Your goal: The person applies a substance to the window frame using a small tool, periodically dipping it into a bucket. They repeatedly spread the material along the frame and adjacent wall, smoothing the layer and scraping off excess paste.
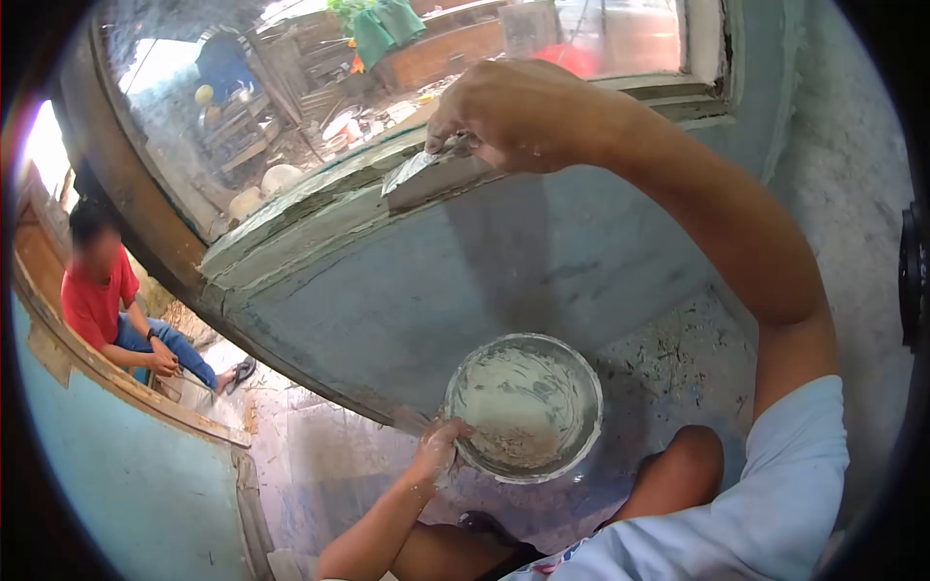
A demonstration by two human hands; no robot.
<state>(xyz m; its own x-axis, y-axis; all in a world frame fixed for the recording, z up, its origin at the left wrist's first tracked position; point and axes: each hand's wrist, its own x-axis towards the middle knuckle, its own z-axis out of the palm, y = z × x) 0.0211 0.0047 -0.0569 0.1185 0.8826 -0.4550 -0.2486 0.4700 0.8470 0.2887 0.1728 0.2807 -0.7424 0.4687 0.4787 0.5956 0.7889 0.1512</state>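
Note:
My left hand (439, 453) grips the rim of a round metal basin (593, 387) at its left side. Pale, wet plaster (513, 397) coats the inside of the basin, with a browner patch near the bottom. Up at the window, my right hand (494, 114) is closed on a putty knife (411, 174), its handle hidden by the fingers. The flat, smeared blade lies against the front edge of the window sill (320, 228), which carries rough grey-white plaster. Some plaster clings to the fingers of both hands.
Below the sill is a blue-grey wall (387, 290). Glass (320, 87) fills the window above. A person in a red shirt (97, 300) sits in the doorway at left, beside a wooden door frame (165, 402). Debris (678, 358) litters the floor by the wall.

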